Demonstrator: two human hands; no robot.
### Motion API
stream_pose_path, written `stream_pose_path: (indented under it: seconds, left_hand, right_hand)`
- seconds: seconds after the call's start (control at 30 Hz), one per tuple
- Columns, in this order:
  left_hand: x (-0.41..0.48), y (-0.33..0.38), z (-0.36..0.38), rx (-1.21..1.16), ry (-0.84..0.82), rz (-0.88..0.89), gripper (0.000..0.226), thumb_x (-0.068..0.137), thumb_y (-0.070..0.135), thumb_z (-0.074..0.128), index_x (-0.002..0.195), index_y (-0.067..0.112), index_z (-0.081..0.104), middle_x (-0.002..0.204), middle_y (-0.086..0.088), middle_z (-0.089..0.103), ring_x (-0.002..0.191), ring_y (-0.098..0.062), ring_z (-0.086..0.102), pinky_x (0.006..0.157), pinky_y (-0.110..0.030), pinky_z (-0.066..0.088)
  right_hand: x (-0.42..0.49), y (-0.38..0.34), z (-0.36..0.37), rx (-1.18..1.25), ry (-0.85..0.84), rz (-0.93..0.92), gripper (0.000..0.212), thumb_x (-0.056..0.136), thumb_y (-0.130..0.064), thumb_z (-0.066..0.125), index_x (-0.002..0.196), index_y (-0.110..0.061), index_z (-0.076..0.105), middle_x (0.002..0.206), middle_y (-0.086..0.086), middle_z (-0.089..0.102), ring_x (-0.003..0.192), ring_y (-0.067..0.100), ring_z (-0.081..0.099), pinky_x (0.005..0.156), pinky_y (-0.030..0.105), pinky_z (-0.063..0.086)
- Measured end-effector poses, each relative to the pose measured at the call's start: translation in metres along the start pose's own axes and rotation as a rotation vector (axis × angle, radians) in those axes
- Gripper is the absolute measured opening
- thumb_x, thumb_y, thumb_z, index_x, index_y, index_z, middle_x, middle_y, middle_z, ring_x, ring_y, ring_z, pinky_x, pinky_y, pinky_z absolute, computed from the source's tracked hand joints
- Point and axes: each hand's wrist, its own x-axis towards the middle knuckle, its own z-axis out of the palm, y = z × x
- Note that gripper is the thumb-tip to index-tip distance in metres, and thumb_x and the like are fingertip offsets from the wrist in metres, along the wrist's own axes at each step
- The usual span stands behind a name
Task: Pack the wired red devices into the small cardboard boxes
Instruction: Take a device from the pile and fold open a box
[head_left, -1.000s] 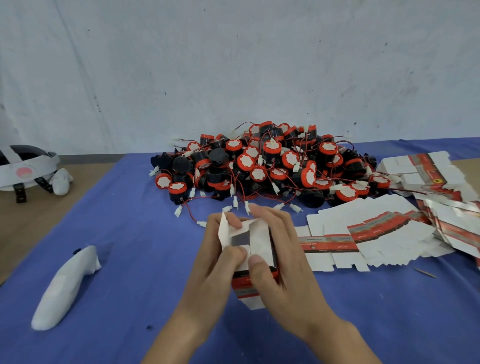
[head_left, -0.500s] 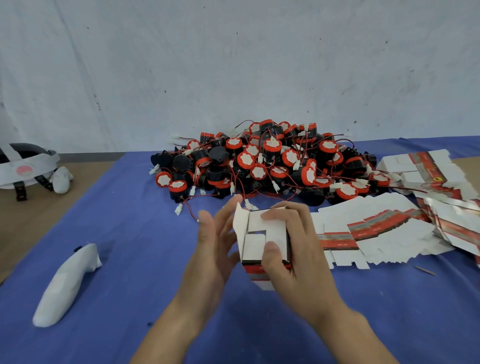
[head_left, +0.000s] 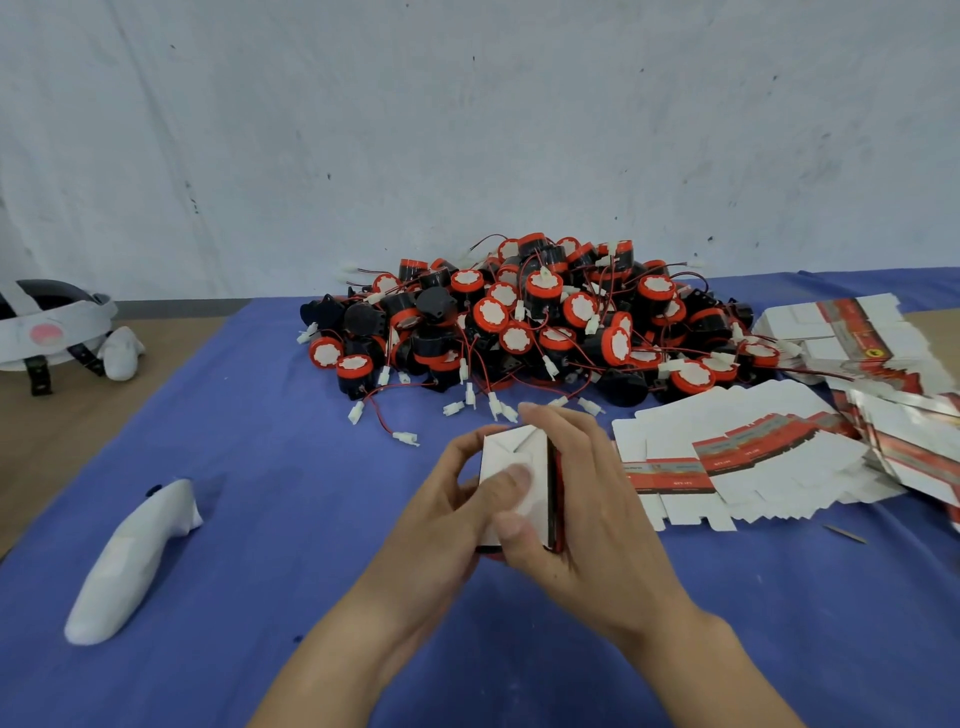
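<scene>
Both hands hold one small cardboard box (head_left: 524, 457) above the middle of the table (head_left: 78, 415), toward its near edge. The left hand (head_left: 441, 519) curls its fingers (head_left: 467, 447) round the box's left side, thumb flat on the folded white flaps. The right hand (head_left: 597, 519) wraps its fingers (head_left: 561, 431) over the far and right sides, hiding most of the red printed face. What is inside the box is hidden behind the flaps.

The pile of wired red devices (head_left: 519, 322) lies at the far edge against the wall (head_left: 467, 130), on the blue cloth (head_left: 260, 467); those underneath are buried and cannot be counted. Flat box blanks (head_left: 753, 457) fan out toward the right edge, the outermost cut off by the frame. A white controller (head_left: 130, 561) lies near the left edge. A headset (head_left: 47, 322) at the far left corner is partly out of view.
</scene>
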Motion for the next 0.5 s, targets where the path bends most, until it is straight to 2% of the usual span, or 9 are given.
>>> stream_pose_path:
  seconds: [0.1,0.23,0.3,0.37,0.5]
  left_hand:
    - [0.0,-0.0019,0.0004,-0.001,-0.001,0.0,0.043,0.088,0.03,0.067,0.129,0.032,0.055,0.118,-0.009,0.071,0.11,-0.03,0.068,0.094,-0.042,0.056]
    - [0.0003,-0.003,0.0009,0.005,0.026,0.013,0.032,0.096,0.021,0.065,0.123,0.035,0.058,0.113,-0.011,0.071,0.105,-0.028,0.067,0.088,-0.036,0.057]
    - [0.0011,-0.0033,0.0008,-0.016,0.026,0.007,0.033,0.095,0.018,0.063,0.124,0.033,0.058,0.113,-0.012,0.071,0.104,-0.027,0.067,0.086,-0.034,0.057]
    - [0.0011,-0.0017,0.0007,-0.071,0.0,-0.007,0.038,0.094,0.018,0.065,0.13,0.029,0.056,0.118,-0.012,0.07,0.108,-0.027,0.068,0.085,-0.032,0.057]
    - [0.0,0.0032,-0.0018,-0.194,-0.04,-0.031,0.042,0.089,0.03,0.063,0.131,0.026,0.06,0.125,-0.008,0.069,0.11,-0.023,0.068,0.083,-0.032,0.058]
  right_hand:
    - [-0.0001,0.0004,0.0006,-0.052,-0.006,-0.042,0.066,0.097,-0.066,0.037,0.145,-0.021,0.032,0.141,-0.005,0.039,0.131,0.011,0.042,0.108,0.025,0.037]
    - [-0.0011,-0.0008,0.0027,-0.112,-0.029,-0.112,0.068,0.093,-0.059,0.049,0.146,-0.02,0.032,0.141,-0.001,0.04,0.127,0.017,0.047,0.106,0.033,0.04]
    - [-0.0013,-0.0014,0.0029,-0.111,-0.03,-0.125,0.066,0.093,-0.057,0.05,0.145,-0.02,0.033,0.141,-0.002,0.039,0.127,0.018,0.047,0.106,0.034,0.042]
    - [-0.0007,-0.0013,0.0023,-0.092,-0.011,-0.116,0.064,0.095,-0.057,0.048,0.145,-0.021,0.033,0.14,-0.002,0.04,0.129,0.016,0.045,0.106,0.034,0.042]
    - [0.0003,0.0005,-0.0005,-0.03,0.009,-0.079,0.06,0.1,-0.062,0.034,0.144,-0.022,0.033,0.142,-0.005,0.036,0.135,0.011,0.037,0.11,0.027,0.037]
